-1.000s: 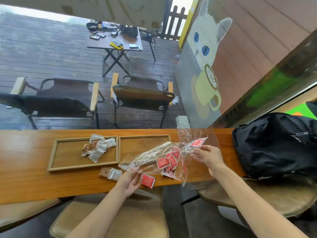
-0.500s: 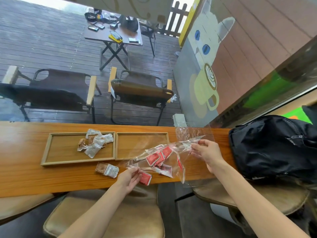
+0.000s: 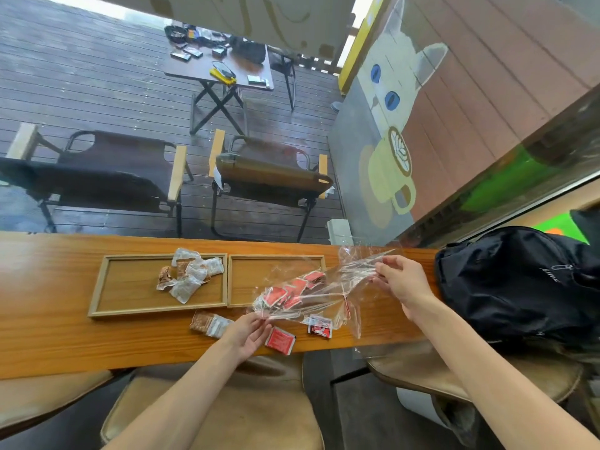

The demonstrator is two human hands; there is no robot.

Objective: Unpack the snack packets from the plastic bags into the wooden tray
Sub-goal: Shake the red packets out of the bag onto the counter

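Stretching between both hands, the clear bag (image 3: 311, 289) hangs tilted over the right tray (image 3: 276, 259); the left hand (image 3: 246, 332) pinches its lower end, the right hand (image 3: 401, 282) its raised end. Red packets (image 3: 285, 293) sit inside near the left fingers (image 3: 264, 321); two more (image 3: 280, 340) lie on the counter (image 3: 48, 319).

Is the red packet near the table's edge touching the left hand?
Apart. In the head view, the red packet lies flat on the counter, with a strip of bare wood between it and the left hand.
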